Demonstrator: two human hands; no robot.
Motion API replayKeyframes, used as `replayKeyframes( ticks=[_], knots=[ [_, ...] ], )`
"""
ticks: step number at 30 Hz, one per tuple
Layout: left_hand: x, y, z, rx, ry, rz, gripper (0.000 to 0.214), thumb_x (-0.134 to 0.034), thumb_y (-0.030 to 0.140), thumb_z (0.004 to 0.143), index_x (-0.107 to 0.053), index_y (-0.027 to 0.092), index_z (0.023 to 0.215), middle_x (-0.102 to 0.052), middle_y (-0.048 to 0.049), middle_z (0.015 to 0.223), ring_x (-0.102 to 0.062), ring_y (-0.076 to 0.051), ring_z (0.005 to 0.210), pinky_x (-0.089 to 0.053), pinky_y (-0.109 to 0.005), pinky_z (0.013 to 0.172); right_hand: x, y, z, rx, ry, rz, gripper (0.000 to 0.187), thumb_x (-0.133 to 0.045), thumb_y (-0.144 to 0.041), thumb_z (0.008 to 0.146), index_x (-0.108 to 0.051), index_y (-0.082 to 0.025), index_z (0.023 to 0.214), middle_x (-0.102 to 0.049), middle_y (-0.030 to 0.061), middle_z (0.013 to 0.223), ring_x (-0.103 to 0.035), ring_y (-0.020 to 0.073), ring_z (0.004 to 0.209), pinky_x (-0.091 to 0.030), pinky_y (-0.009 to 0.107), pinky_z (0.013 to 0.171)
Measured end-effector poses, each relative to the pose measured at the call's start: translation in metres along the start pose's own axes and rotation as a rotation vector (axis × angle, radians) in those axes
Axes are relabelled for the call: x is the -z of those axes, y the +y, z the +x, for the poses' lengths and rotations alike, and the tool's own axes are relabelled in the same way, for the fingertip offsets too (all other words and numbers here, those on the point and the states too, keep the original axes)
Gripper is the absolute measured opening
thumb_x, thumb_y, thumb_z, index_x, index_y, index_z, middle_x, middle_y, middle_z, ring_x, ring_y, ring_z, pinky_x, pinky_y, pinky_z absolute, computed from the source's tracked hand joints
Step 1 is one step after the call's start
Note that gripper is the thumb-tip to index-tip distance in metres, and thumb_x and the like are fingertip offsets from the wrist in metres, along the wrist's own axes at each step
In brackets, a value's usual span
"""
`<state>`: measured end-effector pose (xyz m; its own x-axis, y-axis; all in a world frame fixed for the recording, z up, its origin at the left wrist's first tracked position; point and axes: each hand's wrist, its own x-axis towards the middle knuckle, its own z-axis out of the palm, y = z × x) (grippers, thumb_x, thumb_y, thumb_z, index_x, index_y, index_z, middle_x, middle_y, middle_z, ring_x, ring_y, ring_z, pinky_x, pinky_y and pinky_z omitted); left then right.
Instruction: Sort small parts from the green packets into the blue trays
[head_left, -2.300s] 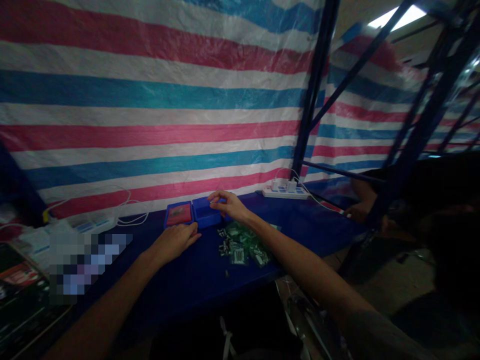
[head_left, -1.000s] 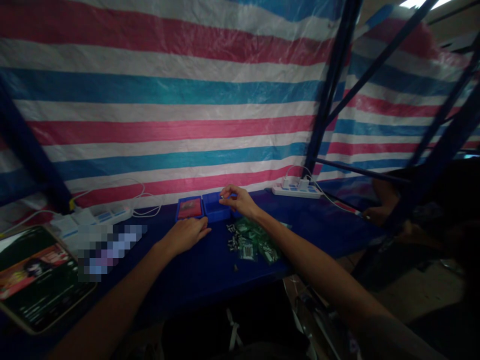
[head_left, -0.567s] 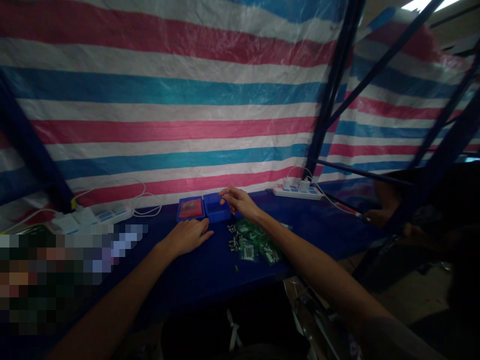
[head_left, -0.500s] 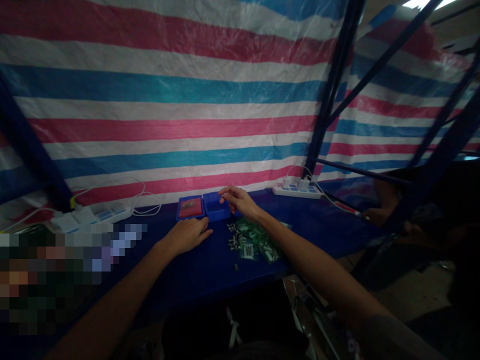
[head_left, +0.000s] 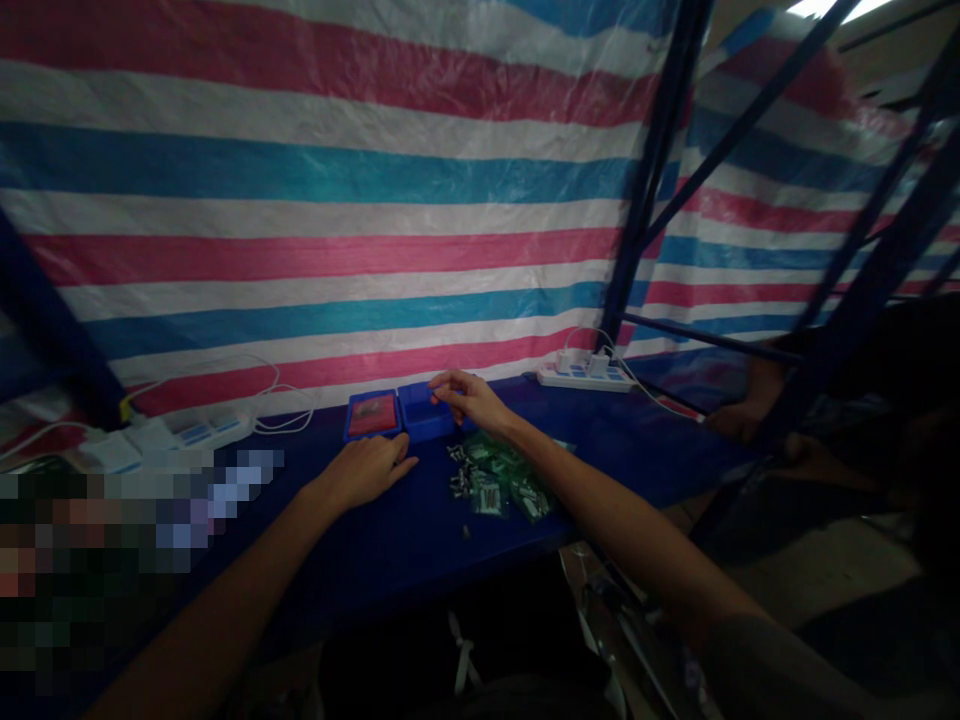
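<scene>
My right hand is over a blue plastic box, with thumb and fingertips pinched together. Whatever may be between them is too small to make out. My left hand lies on the blue table, fingers stretched and thumb apart, holding nothing. It is just in front of a shallow blue tray with a red piece inside, beside the box. Small loose metal parts, seemingly screws, lie in a pile below my right wrist. Clear greenish bags of small metal parts lie against them, partly behind my right forearm.
White power strips with plugs and cables stand at the left and back right. A striped plastic sheet hangs behind the blue table. Blue metal posts frame it. Another person's hands show at the right.
The view has shifted slightly, moving everything a little to the left in the picture. My right hand stays pinched over the box, and my left hand rests in the same place.
</scene>
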<state>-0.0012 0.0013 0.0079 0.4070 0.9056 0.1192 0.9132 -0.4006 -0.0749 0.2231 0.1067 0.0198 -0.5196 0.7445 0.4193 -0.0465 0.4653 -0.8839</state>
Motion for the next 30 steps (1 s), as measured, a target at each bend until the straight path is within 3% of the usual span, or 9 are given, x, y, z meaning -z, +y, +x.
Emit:
replayKeyframes(
  ticks=[9, 18, 30],
  knots=[
    [0.0002, -0.0009, 0.0008, -0.018, 0.008, -0.032, 0.031, -0.043, 0.047, 0.106, -0.059, 0.021, 0.100, -0.071, -0.0070, 0.088, -0.066, -0.022, 0.074, -0.045, -0.030, 0.067, 0.0003, 0.0063, 0.0025, 0.008, -0.028, -0.004, 0.016, -0.068, -0.032, 0.094, -0.065, -0.023, 0.107, -0.071, 0.0033, 0.092, -0.048, 0.0082, 0.051, -0.044, 0.025, 0.046],
    [-0.0014, -0.0026, 0.0015, -0.040, 0.000, 0.023, 0.026, -0.044, 0.042, 0.108, -0.058, 0.021, 0.102, -0.071, -0.0077, 0.092, -0.069, -0.025, 0.082, -0.045, -0.030, 0.069, 0.0007, 0.0039, 0.0012, 0.011, -0.012, -0.005, 0.022, -0.074, -0.032, 0.089, -0.066, -0.022, 0.108, -0.065, 0.0008, 0.090, -0.049, 0.0080, 0.053, -0.043, 0.024, 0.046],
    [-0.0032, -0.0025, 0.0004, -0.033, 0.027, -0.025, 0.028, -0.045, 0.045, 0.107, -0.058, 0.021, 0.100, -0.071, -0.0066, 0.089, -0.068, -0.023, 0.077, -0.043, -0.031, 0.067, 0.0001, 0.0009, 0.0001, -0.004, -0.008, -0.020, 0.021, -0.074, -0.030, 0.088, -0.067, -0.023, 0.107, -0.063, 0.0006, 0.090, -0.049, 0.0077, 0.054, -0.043, 0.024, 0.045]
  ],
)
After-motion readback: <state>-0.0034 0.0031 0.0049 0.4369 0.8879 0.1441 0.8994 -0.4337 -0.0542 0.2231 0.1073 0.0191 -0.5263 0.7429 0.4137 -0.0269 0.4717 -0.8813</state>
